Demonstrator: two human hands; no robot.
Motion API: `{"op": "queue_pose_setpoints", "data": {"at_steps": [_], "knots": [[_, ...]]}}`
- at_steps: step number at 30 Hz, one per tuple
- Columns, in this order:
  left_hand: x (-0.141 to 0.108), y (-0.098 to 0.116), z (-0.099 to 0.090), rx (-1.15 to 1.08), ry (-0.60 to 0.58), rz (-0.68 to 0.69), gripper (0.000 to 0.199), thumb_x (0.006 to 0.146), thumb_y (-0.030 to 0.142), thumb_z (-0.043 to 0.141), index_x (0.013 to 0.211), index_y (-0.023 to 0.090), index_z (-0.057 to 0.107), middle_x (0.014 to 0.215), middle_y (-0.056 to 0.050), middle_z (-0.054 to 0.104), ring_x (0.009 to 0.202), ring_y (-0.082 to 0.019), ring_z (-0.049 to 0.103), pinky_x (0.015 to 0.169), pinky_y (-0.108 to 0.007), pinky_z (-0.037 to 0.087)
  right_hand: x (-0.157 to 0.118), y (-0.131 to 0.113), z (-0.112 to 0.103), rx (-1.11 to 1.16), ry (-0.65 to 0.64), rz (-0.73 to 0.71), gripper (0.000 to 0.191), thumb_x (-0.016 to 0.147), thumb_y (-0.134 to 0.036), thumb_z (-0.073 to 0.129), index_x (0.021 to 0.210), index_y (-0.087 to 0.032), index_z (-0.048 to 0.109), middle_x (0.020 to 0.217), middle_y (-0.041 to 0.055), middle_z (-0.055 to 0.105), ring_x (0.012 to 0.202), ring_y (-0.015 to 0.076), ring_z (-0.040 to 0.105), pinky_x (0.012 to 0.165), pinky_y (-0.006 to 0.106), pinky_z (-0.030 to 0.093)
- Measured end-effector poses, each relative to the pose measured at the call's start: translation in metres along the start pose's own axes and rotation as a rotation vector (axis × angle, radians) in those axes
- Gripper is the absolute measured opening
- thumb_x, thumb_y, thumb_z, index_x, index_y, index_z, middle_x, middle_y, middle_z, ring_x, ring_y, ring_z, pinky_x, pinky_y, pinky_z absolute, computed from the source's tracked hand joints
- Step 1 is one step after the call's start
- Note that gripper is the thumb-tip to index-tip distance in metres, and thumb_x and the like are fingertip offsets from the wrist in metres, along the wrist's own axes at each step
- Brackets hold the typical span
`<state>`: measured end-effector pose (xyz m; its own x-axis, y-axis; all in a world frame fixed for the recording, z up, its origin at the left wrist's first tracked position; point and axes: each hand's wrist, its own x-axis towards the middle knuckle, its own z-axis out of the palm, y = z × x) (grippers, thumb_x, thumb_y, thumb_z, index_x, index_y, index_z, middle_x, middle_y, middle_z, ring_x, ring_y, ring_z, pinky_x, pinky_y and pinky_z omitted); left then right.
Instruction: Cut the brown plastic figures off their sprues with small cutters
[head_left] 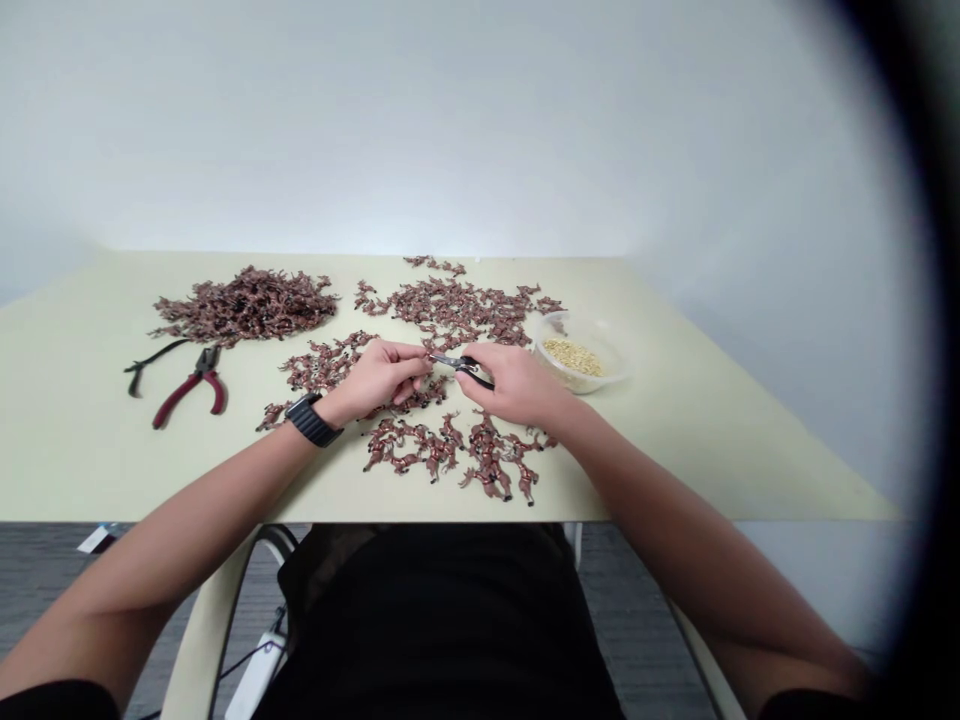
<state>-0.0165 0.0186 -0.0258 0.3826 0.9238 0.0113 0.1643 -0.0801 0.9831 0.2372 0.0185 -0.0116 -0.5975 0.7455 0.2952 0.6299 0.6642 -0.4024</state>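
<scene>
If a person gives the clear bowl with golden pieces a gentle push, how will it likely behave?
The clear bowl would probably slide rather than roll, since it sits upright on the table. Tipping seems unlikely, as it looks wide and low. Its see-through wall suggests thin plastic, so it may flex slightly, and the loose golden pieces could shift inside.
</scene>
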Motion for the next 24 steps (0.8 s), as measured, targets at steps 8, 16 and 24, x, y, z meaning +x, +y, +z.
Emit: {"op": "queue_pose_setpoints", "data": {"at_steps": [8, 16, 24], "knots": [[0.001, -0.002, -0.002, -0.034, -0.088, 0.081, 0.032, 0.099, 0.041, 0.065, 0.108, 0.012, 0.076, 0.092, -0.011, 0.076, 0.061, -0.011, 0.061, 0.062, -0.025, 0.053, 0.003, -0.006, 0.000, 0.184, -0.026, 0.205, 0.033, 0.102, -0.050, 0.051, 0.088, -0.020, 0.058, 0.073, 0.0020, 0.057, 0.064, 0.0152, 0.048, 0.059, 0.030, 0.030], [0.002, -0.011, -0.005, 0.705, 0.132, 0.551, 0.046, 0.104, 0.029, 0.056, 0.148, 0.020, 0.063, 0.096, -0.008, 0.077, 0.082, -0.016, 0.067, 0.075, -0.028, 0.052, 0.008, 0.003, -0.006, 1.160, -0.467, 0.519, 0.041, 0.103, -0.060, 0.047, 0.089, -0.021, 0.054, 0.069, -0.0059, 0.026, 0.053, 0.0102, 0.014, 0.042, 0.024, 0.011], [-0.001, 0.007, -0.002, 0.099, 0.056, 0.129, 0.036, 0.099, 0.045, 0.066, 0.106, 0.011, 0.077, 0.086, -0.008, 0.076, 0.051, -0.008, 0.057, 0.056, -0.023, 0.049, 0.002, -0.005, -0.004, 0.231, 0.058, 0.228, 0.037, 0.103, -0.054, 0.050, 0.091, -0.021, 0.060, 0.073, 0.0017, 0.056, 0.064, 0.0162, 0.046, 0.060, 0.031, 0.031]]}}
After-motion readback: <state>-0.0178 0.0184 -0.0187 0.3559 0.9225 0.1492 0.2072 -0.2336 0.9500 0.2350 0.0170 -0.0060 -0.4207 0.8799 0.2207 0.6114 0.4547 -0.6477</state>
